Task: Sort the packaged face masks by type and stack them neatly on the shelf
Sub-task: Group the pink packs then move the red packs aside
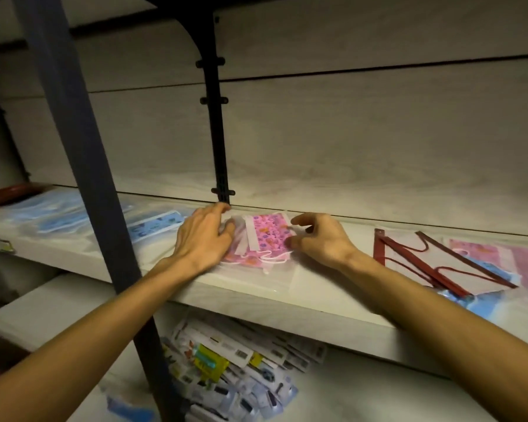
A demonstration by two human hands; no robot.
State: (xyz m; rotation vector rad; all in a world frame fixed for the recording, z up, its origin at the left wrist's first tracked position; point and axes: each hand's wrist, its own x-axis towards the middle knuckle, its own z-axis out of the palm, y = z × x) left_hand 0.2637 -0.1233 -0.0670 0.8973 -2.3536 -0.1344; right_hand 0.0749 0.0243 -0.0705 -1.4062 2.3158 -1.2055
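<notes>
Flanking pink mask pack [269,239]: blue packs [156,225].

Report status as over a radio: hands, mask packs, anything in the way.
Left hand flat on pink mask pack. Right hand at its right edge, fingers curled, grip unclear. Blue packs left. Dark post crosses left forearm.
</notes>
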